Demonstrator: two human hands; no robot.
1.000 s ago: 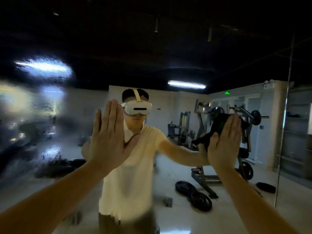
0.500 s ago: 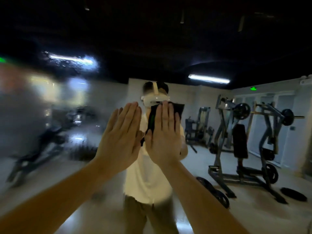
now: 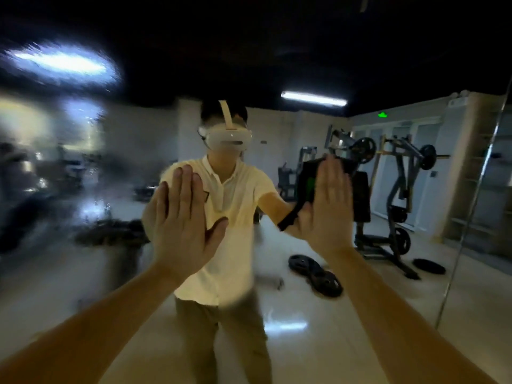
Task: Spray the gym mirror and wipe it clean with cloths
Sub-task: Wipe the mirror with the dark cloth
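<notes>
Against the mirror (image 3: 83,189), the right hand (image 3: 329,206) presses a dark cloth (image 3: 307,176) under straight fingers to wipe, while the left hand (image 3: 180,223) lies flat, likely bracing.

The gym mirror (image 3: 83,273) is a large wall panel that fills nearly the whole view, upright and facing the person. Its left part is hazy and streaked with wet smears, so that the lights and shapes in it look blurred. Its middle and right part is clear and gives a sharp reflection. A thin vertical seam runs down the glass near the right edge. A dark cloth (image 3: 306,184) with a green patch lies spread flat against the clear glass, right of centre. The right hand (image 3: 329,200) presses it there with straight fingers. One narrow corner of it hangs down to the lower left.
</notes>
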